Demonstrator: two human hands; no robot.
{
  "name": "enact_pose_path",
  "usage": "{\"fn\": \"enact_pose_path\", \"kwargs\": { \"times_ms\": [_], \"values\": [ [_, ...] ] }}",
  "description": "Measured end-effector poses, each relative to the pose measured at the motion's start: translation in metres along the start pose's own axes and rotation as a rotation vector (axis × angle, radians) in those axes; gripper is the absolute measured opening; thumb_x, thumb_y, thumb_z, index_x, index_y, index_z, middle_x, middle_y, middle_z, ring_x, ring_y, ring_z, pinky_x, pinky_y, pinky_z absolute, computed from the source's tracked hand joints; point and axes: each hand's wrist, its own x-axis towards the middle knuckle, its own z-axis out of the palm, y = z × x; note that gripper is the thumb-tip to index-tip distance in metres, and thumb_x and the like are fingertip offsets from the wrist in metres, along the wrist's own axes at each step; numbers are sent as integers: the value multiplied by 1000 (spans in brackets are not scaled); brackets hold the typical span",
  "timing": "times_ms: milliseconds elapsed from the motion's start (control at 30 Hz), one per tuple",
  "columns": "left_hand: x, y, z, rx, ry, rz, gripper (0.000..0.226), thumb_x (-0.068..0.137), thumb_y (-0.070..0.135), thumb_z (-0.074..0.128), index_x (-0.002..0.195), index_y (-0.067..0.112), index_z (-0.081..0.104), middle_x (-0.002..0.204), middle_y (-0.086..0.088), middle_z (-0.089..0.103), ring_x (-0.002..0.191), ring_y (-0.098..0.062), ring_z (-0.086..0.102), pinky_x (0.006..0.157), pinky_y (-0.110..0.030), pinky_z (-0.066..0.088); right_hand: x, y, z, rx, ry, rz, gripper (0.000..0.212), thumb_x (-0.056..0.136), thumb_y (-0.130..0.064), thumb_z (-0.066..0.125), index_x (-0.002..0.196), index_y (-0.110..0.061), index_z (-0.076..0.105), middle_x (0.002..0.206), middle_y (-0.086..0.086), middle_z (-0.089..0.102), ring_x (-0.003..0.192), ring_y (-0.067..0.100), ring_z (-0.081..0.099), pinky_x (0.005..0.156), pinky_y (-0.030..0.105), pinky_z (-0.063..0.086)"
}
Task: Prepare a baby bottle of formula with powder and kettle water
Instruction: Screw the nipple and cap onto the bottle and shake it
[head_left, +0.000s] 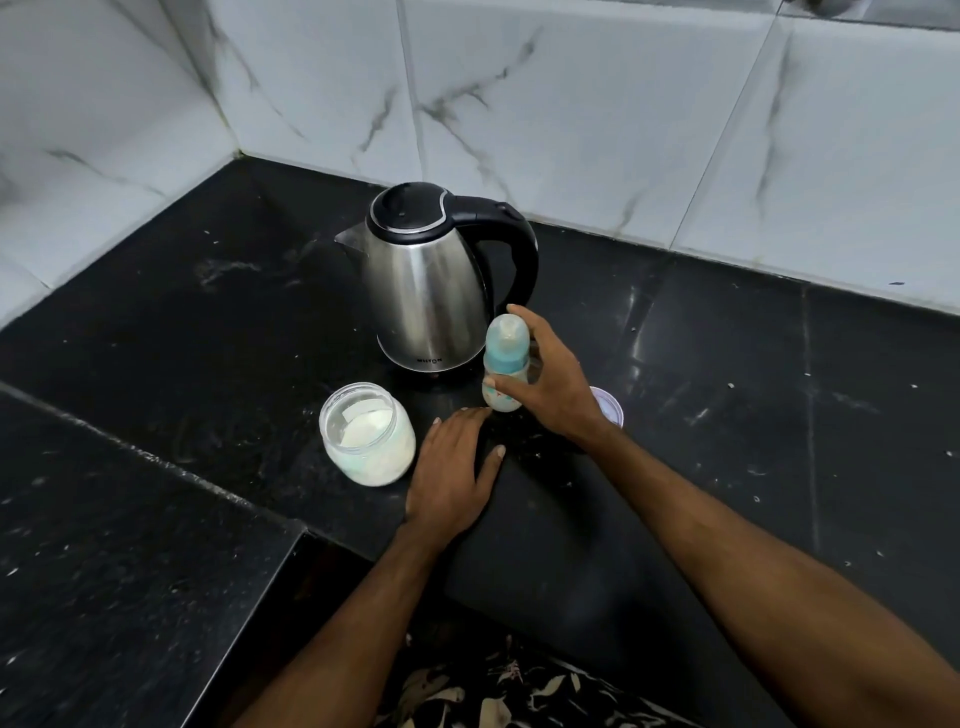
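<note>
1. Table (727, 364): black speckled stone, L-shaped, running into a corner beneath white marble-patterned wall tiles (571, 104). It carried every item listed below.

2. Kettle (431, 280): stainless steel body, black lid closed, black handle turned to the right, spout to the left. It stood upright towards the back of the table, just behind the bottle.

3. Powder jar (368, 434): clear, wide-mouthed, uncapped, partly filled with white powder. It stood upright at front left of the kettle, just beside the left hand and apart from the bottle.

4. Baby bottle (506, 364): small, clear body with a printed pattern, blue collar, clear dome cap fitted on top. It stood upright on the table just in front of the kettle's right side, between the two hands.

5. Right hand (556, 379): gripped the bottle from its right side, thumb across the lower body and fingers curled round the collar and cap.

6. Left hand (452, 467): lay flat on the table, palm down, fingers straight and relaxed, holding nothing. Its fingertips reached close to the base of the bottle; whether they touched it could not be told.

7. Jar lid (610, 405): pale, round, possibly lilac-rimmed, lying flat on the table and largely hidden behind the right wrist.
</note>
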Motion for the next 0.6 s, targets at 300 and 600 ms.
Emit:
{"fn": "enact_pose_path", "kwargs": {
  "times_ms": [300,600],
  "values": [
    [-6,4,-5,-38,10,24,51,98,44,43,140,15,49,140,-2,55,137,-20,44,120,-27,13,-19,5,-25,-170,-23,40,86,77,-35,81,148,-18,35,145,0,44,133,9,41,107,14,33],
    [-31,12,-14,-178,41,18,51,97,42,48,141,16,49,141,3,54,139,-12,41,121,-20,13,-68,22,-52,-608,-118,285,73,79,-42,72,142,-21,42,142,3,42,130,24,41,105,40,42]
  ]
}}
